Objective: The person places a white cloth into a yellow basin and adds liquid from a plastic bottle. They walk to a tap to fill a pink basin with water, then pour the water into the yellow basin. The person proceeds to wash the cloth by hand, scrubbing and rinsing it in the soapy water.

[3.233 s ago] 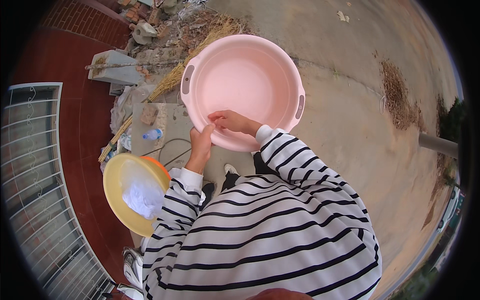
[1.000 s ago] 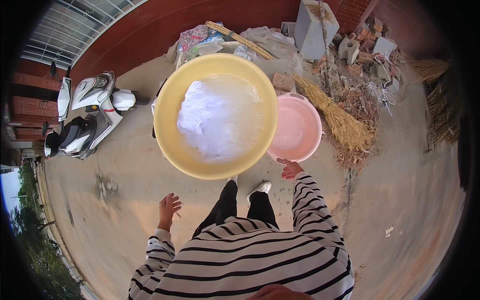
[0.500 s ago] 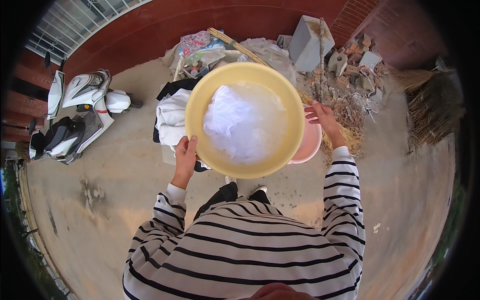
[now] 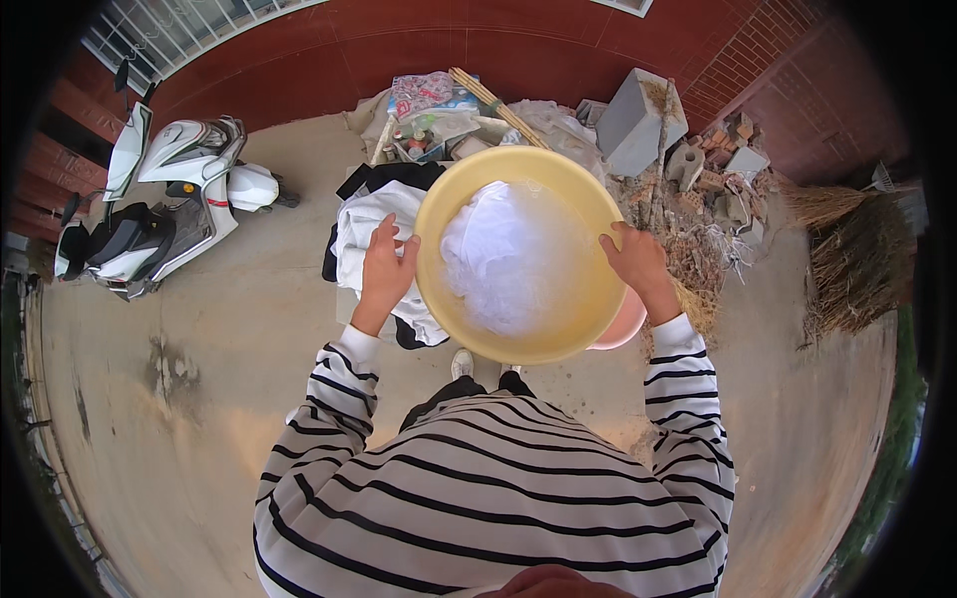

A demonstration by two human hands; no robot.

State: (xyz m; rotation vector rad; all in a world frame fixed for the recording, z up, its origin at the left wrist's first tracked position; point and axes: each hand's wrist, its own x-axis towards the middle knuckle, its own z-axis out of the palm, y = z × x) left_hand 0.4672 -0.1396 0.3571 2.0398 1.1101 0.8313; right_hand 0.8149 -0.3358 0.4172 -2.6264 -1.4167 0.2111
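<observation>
In the head view, the yellow basin [image 4: 588,299], with white cloth [image 4: 498,259] soaking in its water, is held above the concrete ground. The left hand [image 4: 384,269] grips its left rim, fingers closed over the edge; the right hand [image 4: 638,264] clasps the right rim likewise. A pink basin [image 4: 623,329] peeks from under the yellow basin's right side. A white scooter [image 4: 150,209] stands well left of it, and rubble [image 4: 713,184] lies beyond it to the right.

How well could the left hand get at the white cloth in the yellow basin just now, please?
Probably not at once: the left hand grips the yellow basin rim, as does the right hand. The white cloth lies uncovered close by.
</observation>
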